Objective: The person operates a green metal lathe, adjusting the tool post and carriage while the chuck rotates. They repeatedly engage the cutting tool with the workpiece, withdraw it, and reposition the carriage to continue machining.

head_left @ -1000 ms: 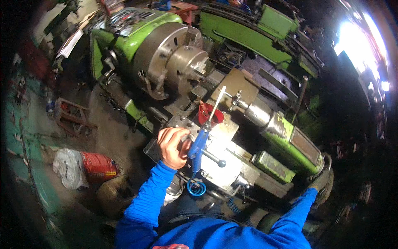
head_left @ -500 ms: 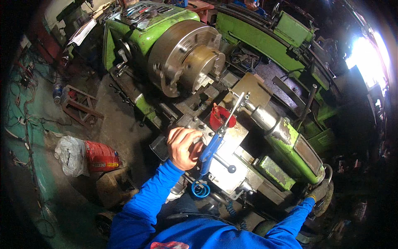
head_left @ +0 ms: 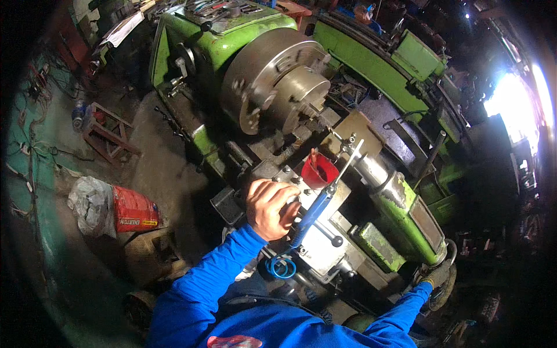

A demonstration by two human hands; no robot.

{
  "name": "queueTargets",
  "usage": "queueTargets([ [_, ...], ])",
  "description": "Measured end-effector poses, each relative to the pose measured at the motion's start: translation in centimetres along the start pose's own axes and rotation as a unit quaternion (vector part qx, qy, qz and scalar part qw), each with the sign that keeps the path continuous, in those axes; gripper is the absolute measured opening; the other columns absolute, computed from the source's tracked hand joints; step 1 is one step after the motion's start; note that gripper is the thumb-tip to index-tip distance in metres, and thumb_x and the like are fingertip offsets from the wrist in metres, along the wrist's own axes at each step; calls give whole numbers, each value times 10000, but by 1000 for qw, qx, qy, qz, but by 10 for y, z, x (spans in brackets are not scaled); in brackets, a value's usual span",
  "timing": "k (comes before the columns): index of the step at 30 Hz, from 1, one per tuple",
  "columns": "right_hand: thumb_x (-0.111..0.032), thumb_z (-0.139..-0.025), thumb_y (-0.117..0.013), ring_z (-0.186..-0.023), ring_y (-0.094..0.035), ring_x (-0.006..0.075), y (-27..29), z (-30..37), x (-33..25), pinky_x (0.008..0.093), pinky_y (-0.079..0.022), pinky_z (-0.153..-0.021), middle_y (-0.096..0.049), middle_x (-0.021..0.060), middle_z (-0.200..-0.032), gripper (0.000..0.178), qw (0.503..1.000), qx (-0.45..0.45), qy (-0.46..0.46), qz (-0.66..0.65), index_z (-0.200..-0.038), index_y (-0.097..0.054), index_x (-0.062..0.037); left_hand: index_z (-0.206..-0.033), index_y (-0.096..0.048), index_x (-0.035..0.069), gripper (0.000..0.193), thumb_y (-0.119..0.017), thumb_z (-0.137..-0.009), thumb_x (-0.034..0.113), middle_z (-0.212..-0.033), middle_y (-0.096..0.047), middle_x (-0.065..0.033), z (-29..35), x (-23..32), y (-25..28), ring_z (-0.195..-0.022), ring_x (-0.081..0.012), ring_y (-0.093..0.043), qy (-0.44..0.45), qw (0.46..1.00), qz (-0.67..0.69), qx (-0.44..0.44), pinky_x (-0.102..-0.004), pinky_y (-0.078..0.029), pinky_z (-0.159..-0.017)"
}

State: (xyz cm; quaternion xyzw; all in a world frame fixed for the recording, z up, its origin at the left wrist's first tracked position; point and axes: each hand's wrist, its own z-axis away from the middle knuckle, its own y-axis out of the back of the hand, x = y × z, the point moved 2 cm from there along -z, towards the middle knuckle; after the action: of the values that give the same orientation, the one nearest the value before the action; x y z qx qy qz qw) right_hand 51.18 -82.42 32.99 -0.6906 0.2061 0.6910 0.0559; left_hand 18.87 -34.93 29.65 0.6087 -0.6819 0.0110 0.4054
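My bare left hand [head_left: 271, 207] is closed over the lathe's tool post, its fingers curled round something dark that they mostly hide. Right beside its thumb lies a blue air blow gun [head_left: 316, 210] with a long thin nozzle and a coiled blue hose [head_left: 281, 267]. Beyond the fingers stands a red cup [head_left: 321, 171] with a brownish handle sticking out. At the lower right, my gloved right hand [head_left: 436, 275] is closed on the handwheel [head_left: 448, 285] at the end of the green tailstock [head_left: 409, 214]. The glove and shadow hide most of its fingers.
A large steel chuck [head_left: 253, 78] grips a round metal workpiece [head_left: 299, 93] beyond the tool post. Hand tools lie on the green headstock [head_left: 203, 43]. On the floor at left are a red sack [head_left: 135, 210] and a metal frame stand [head_left: 110, 134].
The machine sits slightly further right and lower in view. The chuck jaws show at a different angle and look blurred. Both hands keep their places on the machine.
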Motion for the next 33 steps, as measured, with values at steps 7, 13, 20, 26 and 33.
queueTargets([
  [7, -565, -988, -566, -840, -700, 211, -4, 6, 7, 328, -570, -718, -747, 98, -1083, 641, 996, 45, -73, -17, -1189, -742, 17, -1020, -710, 99, 201, -745, -858, 212, -993, -734, -52, 2, 0, 5, -895, -276, -681, -2, 1000, -14, -4, -433, -472, -898],
  [13, -558, -1000, -561, -853, -691, 176, -5, 4, 1, 328, -581, -720, -741, 78, -1093, 635, 998, 23, -57, -16, -1218, -736, 12, -1022, -712, 106, 200, -744, -863, 223, -1006, -735, -52, -3, 1, 5, -905, -280, -681, 2, 1000, -13, -13, -442, -470, -905],
  [20, -628, -951, -606, -756, -675, 185, -12, 12, -5, 325, -545, -594, -738, 96, -1040, 690, 996, 63, -62, 0, -1204, -743, -1, -1022, -710, 103, 194, -733, -880, 234, -1003, -733, -57, -1, 0, 2, -904, -278, -681, 3, 1000, -1, -7, -445, -466, -911],
  [26, -722, -921, -594, -762, -669, 190, 29, -45, 47, 317, -532, -611, -738, 93, -1009, 788, 996, 51, -34, 57, -1200, -744, 0, -1017, -708, 101, 203, -719, -895, 263, -993, -732, -58, -5, 2, 3, -899, -277, -680, -4, 1000, -11, -6, -444, -467, -898],
  [33, -676, -934, -611, -874, -682, 192, 26, -42, 48, 332, -563, -744, -739, 94, -1089, 762, 997, 36, -35, 52, -1222, -736, 18, -1022, -708, 101, 203, -717, -891, 256, -1005, -734, -58, -4, 1, 4, -897, -278, -680, -5, 1000, -6, -9, -440, -469, -900],
])
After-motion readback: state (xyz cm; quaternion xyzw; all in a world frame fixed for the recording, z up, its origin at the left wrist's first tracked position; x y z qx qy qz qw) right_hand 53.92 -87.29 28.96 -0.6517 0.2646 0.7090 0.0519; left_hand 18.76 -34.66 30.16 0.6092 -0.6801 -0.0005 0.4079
